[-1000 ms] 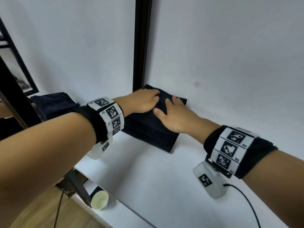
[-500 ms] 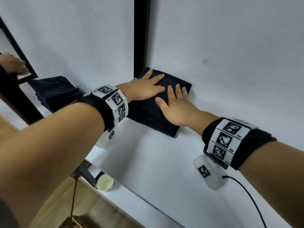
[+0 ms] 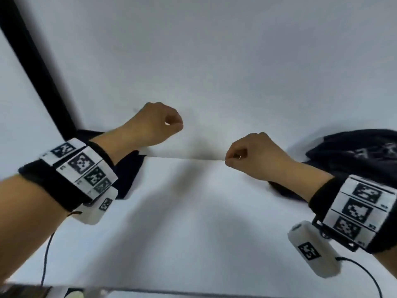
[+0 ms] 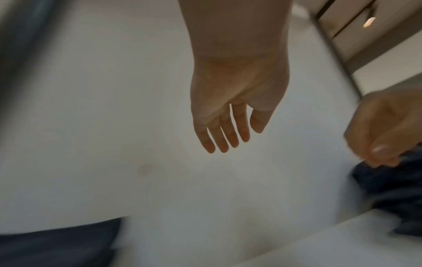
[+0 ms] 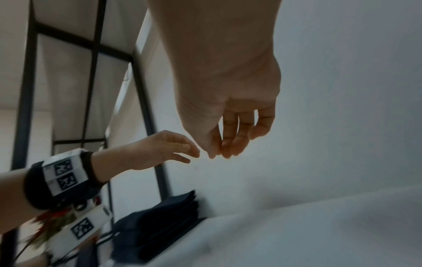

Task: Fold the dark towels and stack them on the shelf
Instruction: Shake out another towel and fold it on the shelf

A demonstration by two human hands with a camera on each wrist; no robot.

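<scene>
A folded stack of dark towels point(image 3: 129, 168) lies on the white shelf point(image 3: 193, 222) against the black post, partly hidden behind my left wrist; the right wrist view shows the folded stack point(image 5: 155, 225) from the side. A rumpled pile of dark towels point(image 3: 354, 151) lies at the right by the wall. My left hand point(image 3: 171, 125) hovers above the shelf, right of the stack, fingers relaxed and holding nothing point(image 4: 230, 140). My right hand point(image 3: 234, 158) hangs just left of the rumpled pile, fingers loosely curved and holding nothing point(image 5: 226, 150).
A black upright post point(image 3: 32, 61) stands at the left, a white wall point(image 3: 236, 61) runs behind the shelf. More black shelf framing point(image 5: 91, 54) shows in the right wrist view. Cables hang from both wrist cameras. The picture is blurred by motion.
Both hands have lifted off the folded stack and moved right, their fingers now loosely curled. The view has swung right and the rumpled pile has come into sight.
</scene>
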